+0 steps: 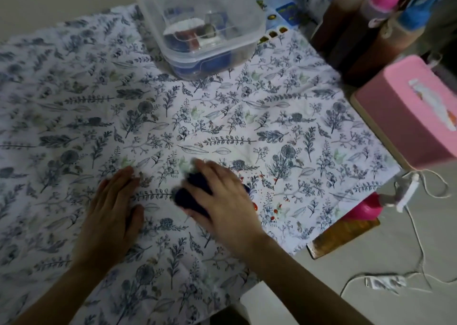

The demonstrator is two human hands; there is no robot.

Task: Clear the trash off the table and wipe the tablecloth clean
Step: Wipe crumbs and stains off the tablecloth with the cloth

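A white tablecloth [222, 117] printed with grey-blue leaves covers the table. My right hand [222, 201] presses a dark navy cloth [195, 196] flat onto the tablecloth near the front middle; the hand is blurred. Red-orange spots [269, 193] dot the tablecloth just right of that hand. To the left of the navy cloth, my left hand [111, 211] lies palm down with the fingers spread, holding nothing.
A clear lidded plastic box [200, 27] with small items inside stands at the back middle. A pink tissue box [410, 112] sits at the right edge, brown bottles [366, 27] behind it. A pink spray bottle [376, 203] and white cords [418, 238] lie off the right corner.
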